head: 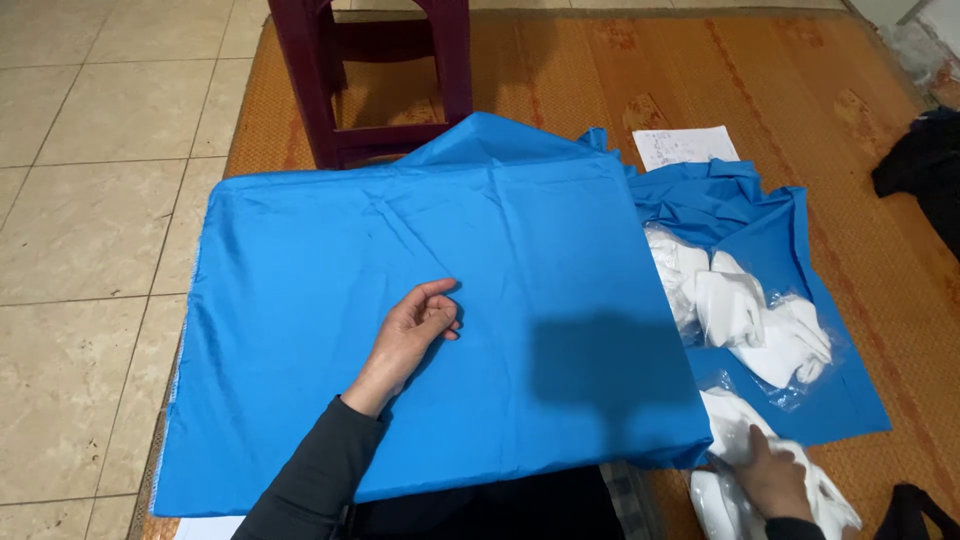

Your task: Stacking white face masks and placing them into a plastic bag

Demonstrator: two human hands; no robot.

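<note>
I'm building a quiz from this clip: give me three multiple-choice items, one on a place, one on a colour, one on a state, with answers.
1. Where does the left hand rest?
A. on the blue fabric
B. on the stool
C. on the sheet of paper

2. What colour is the stool at the top of the view?
A. white
B. green
C. dark maroon

3. How do the white items in clear plastic bags lie?
A. hanging from the stool
B. loose in a heap on blue cloth at the right
C. stacked on the tiled floor

Answers:
1 A, the fingers lie curled on the flat cloth.
2 C, its legs and rungs are deep reddish purple.
3 B, they lie bunched on blue cloth beside the big flat piece, near where the right hand touches another white bag.
</note>
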